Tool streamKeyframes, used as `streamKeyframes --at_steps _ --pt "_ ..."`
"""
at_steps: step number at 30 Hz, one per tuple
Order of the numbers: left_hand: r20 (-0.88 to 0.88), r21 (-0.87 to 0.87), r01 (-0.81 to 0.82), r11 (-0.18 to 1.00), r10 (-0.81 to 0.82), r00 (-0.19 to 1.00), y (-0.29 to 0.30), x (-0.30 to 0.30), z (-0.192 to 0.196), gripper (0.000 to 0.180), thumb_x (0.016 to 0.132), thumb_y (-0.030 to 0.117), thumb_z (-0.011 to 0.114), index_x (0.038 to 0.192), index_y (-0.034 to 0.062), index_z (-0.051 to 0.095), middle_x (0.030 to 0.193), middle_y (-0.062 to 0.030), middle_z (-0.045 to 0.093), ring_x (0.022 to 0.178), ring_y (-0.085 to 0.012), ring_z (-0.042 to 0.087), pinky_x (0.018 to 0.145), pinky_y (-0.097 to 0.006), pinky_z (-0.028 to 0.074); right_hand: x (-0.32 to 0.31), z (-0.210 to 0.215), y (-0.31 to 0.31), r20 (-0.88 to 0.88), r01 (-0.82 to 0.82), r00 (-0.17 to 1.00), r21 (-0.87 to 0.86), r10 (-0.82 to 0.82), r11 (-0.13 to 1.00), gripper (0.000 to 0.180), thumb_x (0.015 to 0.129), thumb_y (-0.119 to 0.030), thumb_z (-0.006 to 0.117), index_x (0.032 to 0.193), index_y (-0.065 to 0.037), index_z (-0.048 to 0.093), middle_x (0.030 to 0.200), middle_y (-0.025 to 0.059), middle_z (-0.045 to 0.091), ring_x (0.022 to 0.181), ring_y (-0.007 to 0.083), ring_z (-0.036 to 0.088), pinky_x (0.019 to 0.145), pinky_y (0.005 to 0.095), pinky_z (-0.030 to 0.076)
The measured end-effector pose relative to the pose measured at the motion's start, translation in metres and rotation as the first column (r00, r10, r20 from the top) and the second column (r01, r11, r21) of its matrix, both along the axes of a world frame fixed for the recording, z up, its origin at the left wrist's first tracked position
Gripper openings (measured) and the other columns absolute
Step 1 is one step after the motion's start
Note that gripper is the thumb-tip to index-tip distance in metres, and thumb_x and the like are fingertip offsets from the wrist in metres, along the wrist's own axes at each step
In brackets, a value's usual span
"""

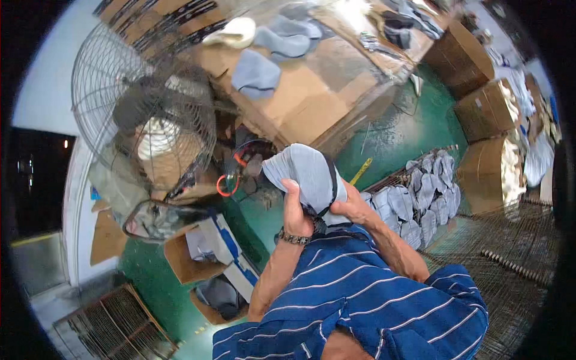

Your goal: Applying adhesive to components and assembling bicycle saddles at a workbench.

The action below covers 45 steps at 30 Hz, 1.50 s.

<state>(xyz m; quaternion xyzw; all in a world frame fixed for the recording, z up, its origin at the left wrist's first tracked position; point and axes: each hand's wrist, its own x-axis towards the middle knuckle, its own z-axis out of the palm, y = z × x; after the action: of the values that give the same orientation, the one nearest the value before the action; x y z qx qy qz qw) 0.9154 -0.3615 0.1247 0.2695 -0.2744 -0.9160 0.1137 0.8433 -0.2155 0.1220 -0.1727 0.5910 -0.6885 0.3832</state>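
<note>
My left hand (295,211) and my right hand (353,207) together grip a stack of grey-blue fabric shoe uppers (303,171), bound by a black strap. The bundle is raised in front of my chest, above the green floor. A metal bracelet (293,238) sits on my left wrist. My blue striped shirt fills the lower part of the view. To the right of the bundle, several more grey-blue uppers (417,201) lie in rows on a wire rack.
A big wire-guard fan (129,111) stands to the left. A cardboard-covered table (300,84) with grey pieces lies ahead. Open cardboard boxes (489,111) line the right side, smaller boxes (192,261) sit at the lower left. A wire mesh rack (516,264) spreads right.
</note>
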Motion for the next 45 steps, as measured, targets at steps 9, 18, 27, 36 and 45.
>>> streamKeyframes --at_steps 9,18,27,36,45 --pt "-0.067 -0.114 0.406 0.907 -0.414 0.908 0.093 -0.161 -0.009 0.070 0.097 0.053 0.072 0.141 0.0015 0.054 0.130 -0.0058 0.064 0.116 -0.0187 0.063 0.099 -0.038 0.053 -0.127 0.018 0.100 -0.183 0.345 0.925 0.032 -0.334 0.938 0.116 0.075 -0.070 0.083 0.159 -0.002 0.040 0.147 0.0142 0.057 0.134 0.0233 0.053 0.113 0.0376 0.041" --pt "-0.071 -0.028 0.655 0.755 -0.655 0.752 0.168 -0.276 0.018 0.056 0.106 0.050 0.055 0.143 0.0077 0.057 0.136 -0.0072 0.066 0.122 -0.0255 0.064 0.104 -0.043 0.053 -0.172 0.020 0.177 -0.428 0.892 0.379 -0.068 -0.820 0.447 0.066 0.103 -0.046 0.065 0.148 0.001 0.052 0.138 0.0144 0.063 0.129 0.0231 0.058 0.108 0.0353 0.045" --pt "-0.221 0.201 0.514 0.834 -0.472 0.853 0.252 -0.422 0.037 0.056 0.103 0.059 0.056 0.138 0.0161 0.063 0.135 -0.0028 0.067 0.124 -0.0292 0.063 0.107 -0.052 0.050 -0.167 -0.002 0.198 -0.047 0.898 0.436 -0.032 -0.899 0.438 0.038 0.109 -0.026 0.054 0.130 0.004 0.066 0.107 0.0089 0.074 0.096 0.0165 0.068 0.083 0.0318 0.056" --pt "-0.317 0.344 0.543 0.766 -0.450 0.835 0.322 -0.553 0.041 0.066 0.098 0.065 0.059 0.138 0.0125 0.064 0.138 -0.0082 0.067 0.129 -0.0357 0.060 0.111 -0.059 0.045 -0.371 0.003 0.238 0.801 0.874 0.465 -0.483 -0.378 0.051 0.069 0.098 -0.062 0.062 0.140 -0.009 0.060 0.133 0.0112 0.065 0.129 0.0275 0.055 0.116 0.0431 0.038" --pt "-0.364 0.437 0.415 0.798 -0.265 0.893 0.355 -0.654 0.052 0.056 0.102 0.057 0.057 0.138 0.0134 0.064 0.140 -0.0057 0.066 0.130 -0.0307 0.060 0.113 -0.053 0.044 -0.537 0.041 0.308 0.853 0.965 0.123 -0.223 -0.507 -0.141 0.070 0.088 -0.055 0.079 0.137 -0.009 0.062 0.138 0.0145 0.063 0.130 0.0350 0.056 0.115 0.0519 0.044"
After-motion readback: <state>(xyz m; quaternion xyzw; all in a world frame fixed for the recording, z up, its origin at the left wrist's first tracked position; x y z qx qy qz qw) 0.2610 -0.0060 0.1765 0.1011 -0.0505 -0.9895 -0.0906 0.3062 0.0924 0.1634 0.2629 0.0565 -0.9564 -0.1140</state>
